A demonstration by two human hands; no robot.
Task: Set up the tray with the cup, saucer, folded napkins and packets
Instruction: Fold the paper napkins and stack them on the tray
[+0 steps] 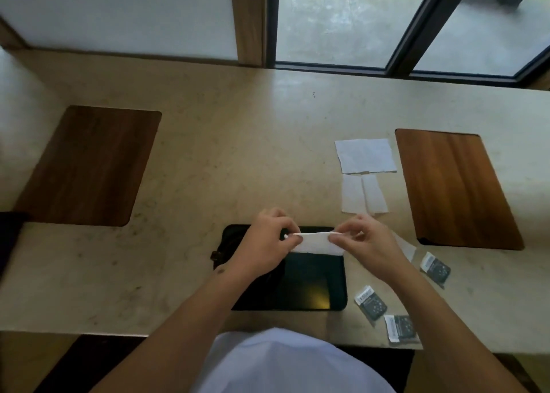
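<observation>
A black tray (315, 285) lies on the counter right in front of me. Above its far edge, my left hand (265, 241) and my right hand (366, 244) pinch the two ends of a white napkin (317, 244), stretched flat between them. To the right on the counter lie an unfolded napkin (366, 155) and two narrow folded napkins (363, 194) side by side. Three dark packets lie near the front edge: one (435, 269) farthest right, one (370, 302) beside the tray, one (400, 328) nearest me. No cup or saucer is in view.
Two brown wooden placemats lie on the beige counter, one at the left (86, 166) and one at the right (455, 187). A window with dark frames (407, 32) runs along the back. The counter's front edge is close to my body.
</observation>
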